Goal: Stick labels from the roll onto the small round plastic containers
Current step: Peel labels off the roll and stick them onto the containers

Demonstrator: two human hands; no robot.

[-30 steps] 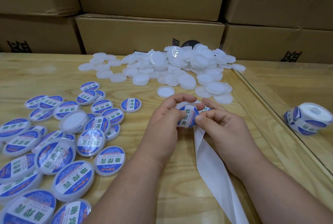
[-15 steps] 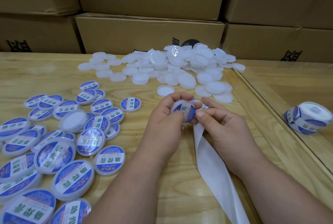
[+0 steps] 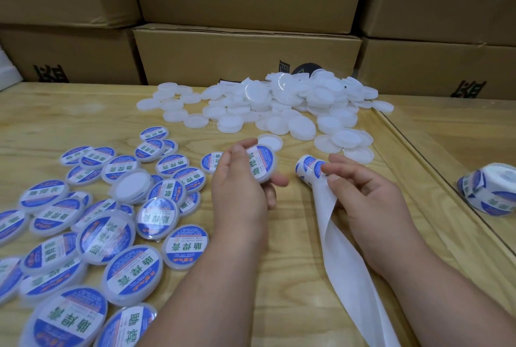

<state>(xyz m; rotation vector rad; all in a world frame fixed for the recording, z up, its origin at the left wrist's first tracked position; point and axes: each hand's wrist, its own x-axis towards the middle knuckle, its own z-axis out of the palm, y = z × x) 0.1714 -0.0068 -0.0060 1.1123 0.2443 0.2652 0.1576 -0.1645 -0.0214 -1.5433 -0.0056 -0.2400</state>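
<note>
Blue-labelled container (image 3: 261, 163) pinched in left hand (image 3: 237, 187); right hand (image 3: 360, 193) seemingly pinches label strip (image 3: 310, 169).

Hands (image 3: 237, 187) apart, labelled container (image 3: 261, 163) leftward.

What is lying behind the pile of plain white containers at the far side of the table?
Behind the pile of white containers stand stacked cardboard boxes. A dark round thing shows between pile and box; the pile covers its lower part, so I cannot identify it.
</note>
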